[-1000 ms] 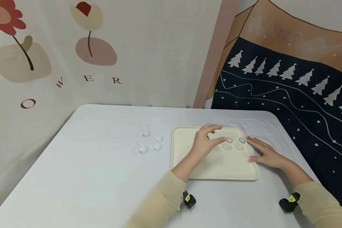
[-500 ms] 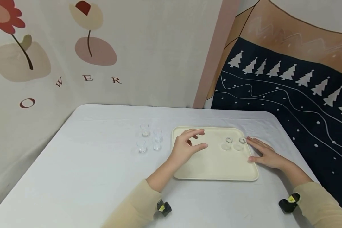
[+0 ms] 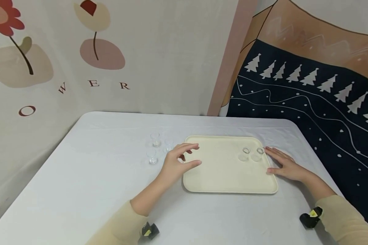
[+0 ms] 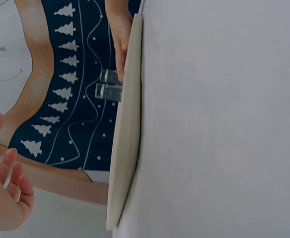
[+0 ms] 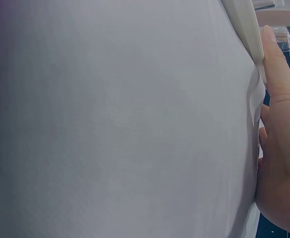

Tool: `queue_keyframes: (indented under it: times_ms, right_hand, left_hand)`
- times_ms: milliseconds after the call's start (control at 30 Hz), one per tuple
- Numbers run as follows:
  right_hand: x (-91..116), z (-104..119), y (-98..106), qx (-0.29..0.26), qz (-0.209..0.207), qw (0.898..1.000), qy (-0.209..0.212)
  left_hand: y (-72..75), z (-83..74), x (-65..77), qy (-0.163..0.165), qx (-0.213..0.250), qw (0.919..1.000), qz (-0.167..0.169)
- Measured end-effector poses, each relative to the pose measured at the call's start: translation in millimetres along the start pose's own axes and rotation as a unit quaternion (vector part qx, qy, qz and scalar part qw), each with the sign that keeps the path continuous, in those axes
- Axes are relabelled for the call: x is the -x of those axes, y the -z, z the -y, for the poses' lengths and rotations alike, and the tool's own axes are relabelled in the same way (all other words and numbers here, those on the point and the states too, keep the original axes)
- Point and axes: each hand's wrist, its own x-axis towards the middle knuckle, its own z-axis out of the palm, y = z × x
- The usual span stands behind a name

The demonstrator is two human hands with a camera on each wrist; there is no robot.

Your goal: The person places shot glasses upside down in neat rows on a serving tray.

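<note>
In the head view my left hand (image 3: 174, 163) hovers at the left edge of the cream tray (image 3: 230, 177), thumb and fingers parted with nothing between them. The left wrist view also shows this left hand (image 4: 6, 193) with its fingers loosely bent. Two small clear glasses (image 3: 243, 156) (image 3: 257, 156) stand upside down near the tray's right end. Beside them, my right hand (image 3: 286, 166) rests at the tray's right rim, its fingers extended. Left of the tray are upright clear glasses (image 3: 155, 141) (image 3: 152, 159); another glass (image 3: 168, 147) is partly covered by my left hand.
A white cloth covers the table (image 3: 95, 190). Behind it hangs a pale printed curtain (image 3: 171, 68), and a dark cloth with white trees (image 3: 309, 92) hangs at the right. Black wrist cameras (image 3: 150, 231) (image 3: 311, 217) sit at both sleeves.
My left hand has moved left, away from the two glasses on the tray, to the tray's left edge beside the other glasses. The right hand has stayed in place.
</note>
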Motion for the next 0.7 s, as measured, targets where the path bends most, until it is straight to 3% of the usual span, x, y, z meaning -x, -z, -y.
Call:
queue_keyframes:
  times_ms: [67, 300, 367, 633, 700]
  right_hand:
    - [0, 0, 0, 0.001, 0.000, 1.000, -0.002]
    - [0, -1, 0, -0.001, -0.003, 1.000, 0.002]
    - [0, -1, 0, -0.002, -0.004, 1.000, 0.004]
    - [1, 2, 1, -0.010, 0.001, 1.000, -0.005]
    - [1, 3, 1, -0.011, 0.001, 1.000, -0.006]
  left_hand:
    - [7.9, 0.6, 3.4, 0.008, -0.007, 0.9999, -0.004]
    - [36.3, -26.0, 14.1, 0.020, -0.058, 0.9979, -0.018]
    - [43.2, -24.6, 16.9, 0.021, -0.070, 0.9970, -0.023]
    - [77.0, 23.4, 26.3, 0.014, -0.109, 0.9926, -0.052]
    - [85.5, 25.3, 28.0, 0.015, -0.122, 0.9909, -0.054]
